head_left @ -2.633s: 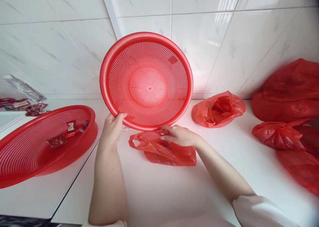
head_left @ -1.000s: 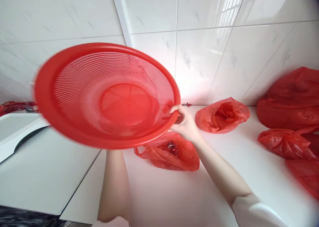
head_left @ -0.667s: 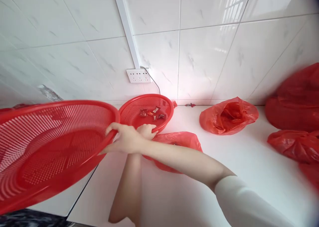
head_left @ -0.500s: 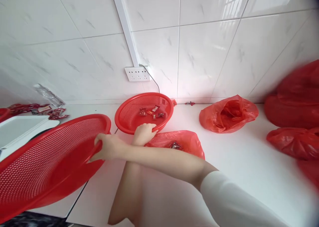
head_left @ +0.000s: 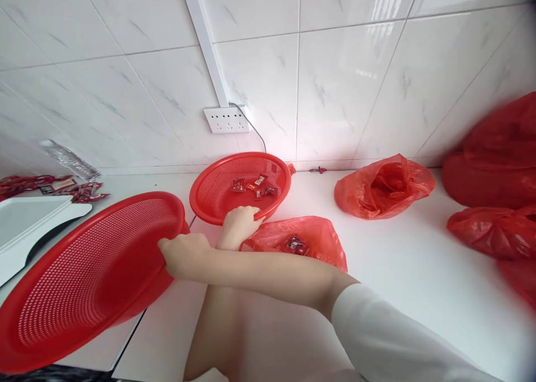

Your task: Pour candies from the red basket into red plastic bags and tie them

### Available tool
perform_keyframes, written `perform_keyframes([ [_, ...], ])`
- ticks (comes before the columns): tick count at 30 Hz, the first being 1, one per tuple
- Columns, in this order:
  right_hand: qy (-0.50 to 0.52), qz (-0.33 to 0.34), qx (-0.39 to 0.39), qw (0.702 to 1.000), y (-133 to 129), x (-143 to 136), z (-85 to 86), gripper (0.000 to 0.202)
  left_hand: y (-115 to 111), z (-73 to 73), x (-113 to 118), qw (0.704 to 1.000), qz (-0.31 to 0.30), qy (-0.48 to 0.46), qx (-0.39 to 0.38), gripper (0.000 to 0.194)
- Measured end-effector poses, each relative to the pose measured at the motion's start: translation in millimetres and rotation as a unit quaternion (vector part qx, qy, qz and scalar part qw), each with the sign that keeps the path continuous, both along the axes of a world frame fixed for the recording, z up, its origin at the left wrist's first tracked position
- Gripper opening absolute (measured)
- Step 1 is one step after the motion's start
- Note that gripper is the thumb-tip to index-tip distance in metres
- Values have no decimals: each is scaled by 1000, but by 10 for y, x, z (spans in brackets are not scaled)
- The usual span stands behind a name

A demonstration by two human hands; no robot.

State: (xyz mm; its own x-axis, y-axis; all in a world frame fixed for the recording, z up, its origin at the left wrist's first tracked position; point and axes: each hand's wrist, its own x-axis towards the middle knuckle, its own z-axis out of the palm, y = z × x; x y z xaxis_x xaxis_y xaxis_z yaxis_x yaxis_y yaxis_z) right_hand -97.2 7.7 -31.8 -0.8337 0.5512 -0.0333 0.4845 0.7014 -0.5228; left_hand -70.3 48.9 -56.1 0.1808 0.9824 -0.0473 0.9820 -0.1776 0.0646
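Observation:
My arms are crossed, the right lying over the left. My right hand is closed on the near rim of a large red plastic basket at the left, which is tilted and has no contents showing. My left hand grips the front rim of a smaller red basket by the wall. Several small wrapped packets lie in that smaller basket. Just right of my left hand is an open red plastic bag with dark red packets inside, partly hidden by my right forearm.
Another open red bag stands farther right, and fuller red bags crowd the right edge. A white scale-like device and a heap of red packets are at left. A socket strip is on the tiled wall.
The large basket has shifted slightly, and its left rim now shows inside the view. My right hand has turned a little on its rim. My left hand keeps its grip on the smaller basket.

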Motion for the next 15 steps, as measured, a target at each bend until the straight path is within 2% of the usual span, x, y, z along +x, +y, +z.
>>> perform_keyframes([
  [4, -37, 39, 65, 996, -100, 48, -32, 17, 7, -3, 22, 1000, 7, 4, -2, 33],
  [8, 30, 160, 161, 973, -185, 49, -140, 23, 11, 1, 31, 1000, 13, -1, -8, 30],
  [11, 56, 233, 127, 963, -213, -11, -214, 20, 7, 14, 23, 1000, 21, -15, -14, 27],
  [13, 44, 217, 91, 971, -206, -75, -241, 23, -2, 22, 14, 999, 26, -29, -19, 27],
  [15, 17, 169, 60, 984, -174, -136, -243, 44, -12, 24, 8, 998, 28, -49, -19, 29],
])
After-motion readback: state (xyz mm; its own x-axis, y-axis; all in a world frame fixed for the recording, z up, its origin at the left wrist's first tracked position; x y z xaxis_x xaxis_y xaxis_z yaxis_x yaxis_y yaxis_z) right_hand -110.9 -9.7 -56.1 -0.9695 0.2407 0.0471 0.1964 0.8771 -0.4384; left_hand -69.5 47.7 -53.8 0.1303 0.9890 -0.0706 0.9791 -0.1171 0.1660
